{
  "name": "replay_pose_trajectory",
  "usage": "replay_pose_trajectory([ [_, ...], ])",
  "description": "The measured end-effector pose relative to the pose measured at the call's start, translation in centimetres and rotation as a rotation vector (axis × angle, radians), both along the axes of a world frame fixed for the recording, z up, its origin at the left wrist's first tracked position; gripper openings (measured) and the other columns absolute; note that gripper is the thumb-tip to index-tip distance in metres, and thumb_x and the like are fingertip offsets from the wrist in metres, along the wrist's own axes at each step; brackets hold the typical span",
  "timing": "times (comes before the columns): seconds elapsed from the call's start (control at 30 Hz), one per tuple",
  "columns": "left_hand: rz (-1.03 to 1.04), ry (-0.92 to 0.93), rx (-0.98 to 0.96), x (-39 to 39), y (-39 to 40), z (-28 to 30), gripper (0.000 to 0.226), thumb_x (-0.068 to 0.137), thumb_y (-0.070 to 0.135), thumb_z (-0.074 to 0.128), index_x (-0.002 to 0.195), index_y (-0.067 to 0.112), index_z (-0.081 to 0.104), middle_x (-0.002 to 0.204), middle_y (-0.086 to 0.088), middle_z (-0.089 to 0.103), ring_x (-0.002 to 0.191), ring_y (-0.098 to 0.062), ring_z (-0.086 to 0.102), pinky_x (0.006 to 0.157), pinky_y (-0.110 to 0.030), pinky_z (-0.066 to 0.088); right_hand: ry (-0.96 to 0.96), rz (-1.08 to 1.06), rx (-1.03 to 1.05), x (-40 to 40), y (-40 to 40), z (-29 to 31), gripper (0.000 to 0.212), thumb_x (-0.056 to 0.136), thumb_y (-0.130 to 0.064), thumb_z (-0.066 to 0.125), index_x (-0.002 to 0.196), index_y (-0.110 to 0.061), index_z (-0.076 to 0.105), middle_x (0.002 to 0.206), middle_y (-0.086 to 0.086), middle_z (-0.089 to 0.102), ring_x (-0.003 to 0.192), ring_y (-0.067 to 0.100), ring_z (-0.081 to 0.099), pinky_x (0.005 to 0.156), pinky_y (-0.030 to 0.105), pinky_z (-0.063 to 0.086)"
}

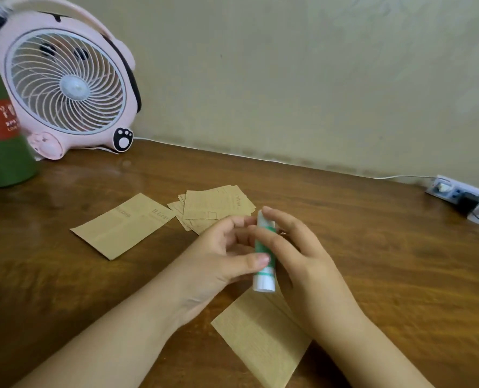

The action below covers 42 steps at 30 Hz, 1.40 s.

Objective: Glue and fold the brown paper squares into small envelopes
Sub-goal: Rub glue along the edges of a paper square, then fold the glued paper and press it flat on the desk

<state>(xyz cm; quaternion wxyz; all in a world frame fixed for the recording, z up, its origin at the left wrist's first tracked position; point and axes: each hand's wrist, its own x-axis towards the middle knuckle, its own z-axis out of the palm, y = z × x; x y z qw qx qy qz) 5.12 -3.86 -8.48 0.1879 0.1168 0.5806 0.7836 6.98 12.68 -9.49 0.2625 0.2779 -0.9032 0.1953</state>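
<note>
Head view, from left to right: a folded brown paper piece [123, 225] lay flat on the wooden table [386, 256]. Right of it sat a loose pile of brown paper squares [216, 205]. Nearer, the left hand [218, 264] and the right hand [297, 247] both held a glue stick [264, 264], fingers curled round it. It stood almost upright, its long side running near to far, cap end pointing far. Under the hands lay another folded paper piece [263, 337]. I think the paper was light, thin and easy to crease, so pinch its edges softly. The stick looked hard and smooth; hold its middle.
</note>
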Motion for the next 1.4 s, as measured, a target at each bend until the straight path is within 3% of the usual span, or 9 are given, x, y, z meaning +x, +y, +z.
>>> replay_pose_trajectory([
  [0.17, 0.189, 0.162, -0.120, -0.6, 0.3, -0.9, 0.052, 0.076, -0.009, 0.070, 0.112, 0.025, 0.054, 0.105, 0.000, 0.067, 0.098, -0.014, 0.067, 0.081, -0.027, 0.055, -0.129, 0.097, -0.526, -0.3, 0.0, -0.3, 0.040, 0.090, -0.009, 0.051, 0.121, -0.034, 0.053, 0.139, -0.002, 0.039, 0.109, 0.007, 0.059, 0.089, 0.025, 0.051],
  [0.27, 0.225, 0.221, -0.136, -0.8, 0.6, -1.5, 0.050, 0.074, -0.013, 0.069, 0.106, 0.020, 0.050, 0.098, 0.004, 0.068, 0.093, -0.009, 0.067, 0.078, -0.024, 0.054, -0.475, -0.058, -0.876, -0.1, -0.1, -0.2, 0.035, 0.077, -0.048, 0.067, 0.108, -0.040, 0.052, 0.107, 0.006, 0.064, 0.088, 0.017, 0.066, 0.080, 0.035, 0.055],
  [0.47, 0.134, 0.286, -0.163, -0.5, 1.3, -1.5, 0.050, 0.069, -0.008, 0.077, 0.101, 0.017, 0.049, 0.101, -0.003, 0.062, 0.090, -0.005, 0.066, 0.079, -0.020, 0.052, -0.536, -0.102, -0.716, 0.0, 1.1, 0.7, 0.019, 0.077, -0.038, 0.070, 0.092, -0.027, 0.070, 0.088, 0.003, 0.068, 0.081, 0.023, 0.063, 0.074, 0.037, 0.052],
  [0.57, 0.393, 0.637, -0.769, -3.5, -1.3, -0.8, 0.027, 0.078, 0.023, 0.076, 0.093, 0.029, 0.055, 0.096, 0.017, 0.057, 0.094, 0.001, 0.057, 0.082, -0.013, 0.045, -0.317, -0.410, -0.526, -0.4, 3.7, 1.4, 0.021, 0.077, -0.037, 0.071, 0.095, -0.030, 0.063, 0.085, -0.009, 0.061, 0.073, 0.006, 0.057, 0.060, 0.016, 0.040],
  [0.67, 0.411, 0.760, -1.202, -7.8, -3.8, -1.1, 0.021, 0.084, 0.025, 0.069, 0.101, 0.024, 0.057, 0.106, 0.013, 0.052, 0.107, -0.012, 0.053, 0.086, -0.026, 0.042, -0.329, -0.599, -0.451, -0.8, 5.8, 1.5, 0.028, 0.079, -0.037, 0.070, 0.102, -0.023, 0.064, 0.089, -0.008, 0.059, 0.079, 0.007, 0.055, 0.064, 0.021, 0.041],
  [0.87, 0.120, 0.608, -1.382, -12.5, -3.1, -1.6, 0.063, 0.083, 0.051, 0.064, 0.135, 0.023, 0.044, 0.140, 0.004, 0.043, 0.126, -0.015, 0.043, 0.103, -0.033, 0.038, -0.405, -0.622, -0.447, -1.3, 6.3, 1.1, 0.021, 0.080, -0.038, 0.070, 0.077, -0.026, 0.053, 0.081, -0.006, 0.059, 0.073, 0.011, 0.055, 0.062, 0.028, 0.047],
  [1.03, 0.051, 0.933, -1.729, -13.6, -2.0, -0.7, 0.043, 0.093, 0.055, 0.041, 0.121, 0.024, 0.054, 0.112, 0.003, 0.059, 0.101, -0.016, 0.056, 0.099, -0.038, 0.037, -0.432, -0.602, -0.408, -1.5, 6.5, 0.9, 0.023, 0.082, -0.039, 0.067, 0.078, -0.026, 0.049, 0.080, -0.006, 0.056, 0.071, 0.012, 0.053, 0.061, 0.025, 0.046],
  [1.23, 0.347, 1.074, -1.690, -12.8, -1.9, -0.7, 0.027, 0.103, 0.030, 0.031, 0.104, 0.014, 0.053, 0.089, -0.004, 0.065, 0.077, -0.026, 0.059, 0.059, -0.032, 0.038, -0.449, -0.601, -0.386, -1.4, 6.4, 1.2, 0.024, 0.082, -0.041, 0.066, 0.088, -0.023, 0.052, 0.086, -0.006, 0.056, 0.077, 0.012, 0.054, 0.066, 0.027, 0.048],
  [1.4, 0.712, 0.879, -1.005, -8.0, -2.9, 1.5, 0.011, 0.096, 0.017, 0.051, 0.093, 0.011, 0.059, 0.074, 0.005, 0.059, 0.069, -0.019, 0.056, 0.058, -0.032, 0.037, -0.566, -0.604, -0.346, -1.2, 7.1, 1.4, 0.077, 0.064, -0.057, 0.072, 0.128, -0.022, 0.046, 0.115, -0.003, 0.046, 0.093, 0.009, 0.051, 0.071, 0.023, 0.042],
])
